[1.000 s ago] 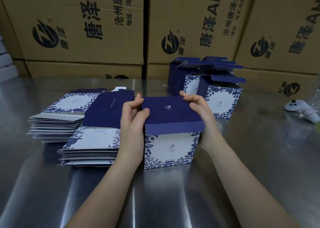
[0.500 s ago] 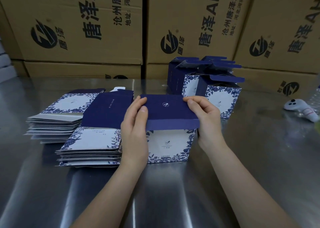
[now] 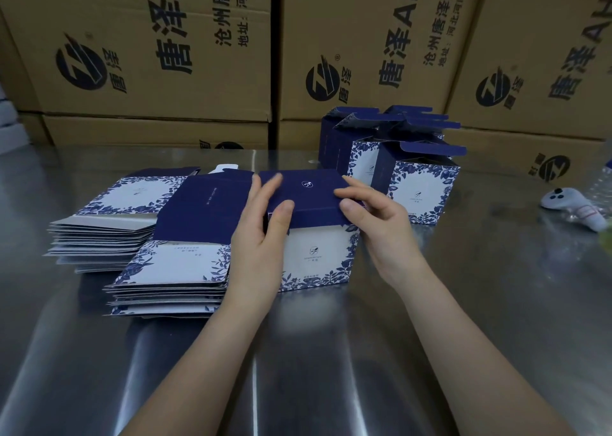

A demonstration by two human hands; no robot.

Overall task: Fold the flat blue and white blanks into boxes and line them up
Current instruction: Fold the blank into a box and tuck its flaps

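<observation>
We see a blue and white box [image 3: 314,256] standing upright on the steel table [image 3: 331,353], about the middle of our view, its navy lid [image 3: 304,187] folded down over the top. The left hand [image 3: 261,237] lies against the box's 9 o'clock side, fingers nearly straight across the lid (they are blurred) and thumb pressing the lid's front lip. The right hand [image 3: 381,230] pinches the lid's 3 o'clock corner, forefinger on top and thumb on the lip, the other fingers curled. At 9 o'clock, touching the left hand, sits a near stack of flat blanks [image 3: 178,263]; a far stack [image 3: 126,200] lies at 10 o'clock. Folded boxes [image 3: 420,187] with open flaps cluster at 1 o'clock. A white controller [image 3: 569,207] rests at 3 o'clock, well apart. Brown cartons [image 3: 149,54] wall off 12 o'clock.
</observation>
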